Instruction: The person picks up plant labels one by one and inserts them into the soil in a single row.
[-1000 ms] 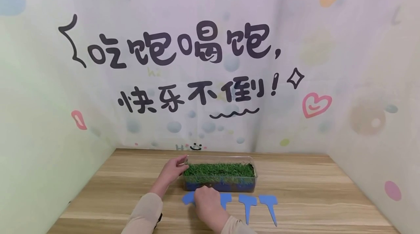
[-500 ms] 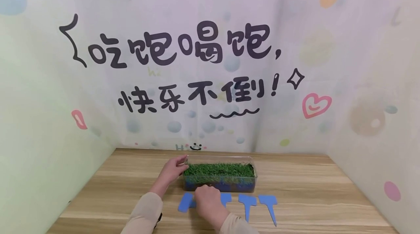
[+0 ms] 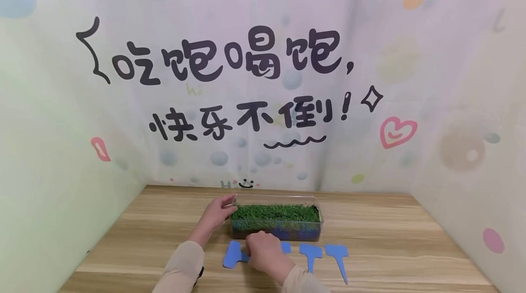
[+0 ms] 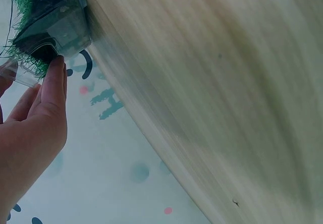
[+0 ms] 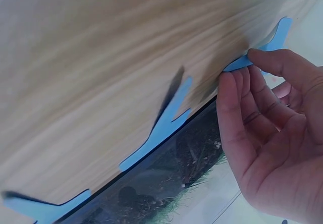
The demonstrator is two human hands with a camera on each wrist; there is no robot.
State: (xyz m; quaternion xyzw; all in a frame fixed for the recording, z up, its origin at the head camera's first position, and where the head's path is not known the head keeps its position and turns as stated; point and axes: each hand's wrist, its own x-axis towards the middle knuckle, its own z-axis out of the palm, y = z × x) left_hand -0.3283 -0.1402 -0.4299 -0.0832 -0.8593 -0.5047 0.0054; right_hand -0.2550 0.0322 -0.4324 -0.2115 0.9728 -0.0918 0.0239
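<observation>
Leftmost blue tag (image 3: 233,254) now turned sideways, right hand (image 3: 265,251) pinching it, left hand (image 3: 215,215) straight-fingered against planter (image 3: 283,232); shallow pinch could slip

At lower centre, the left hand (image 3: 217,214) touches the left end of a clear box (image 3: 302,233) holding green grass (image 3: 279,213) on the wooden counter (image 3: 394,243). Below, the right hand (image 3: 268,253) partly covers a blue T-shaped tag (image 3: 232,255); three more tags (image 3: 311,252) lie rightward.

Head view: we get bright, diffuse light, lilac tint upper ctr. Wrist views dimmer, softer; L wrist, broad shadow on counter (image 4: 217,98), lower R; R wrist, dark shadows beside blue tags (image 5: 160,128).
</observation>
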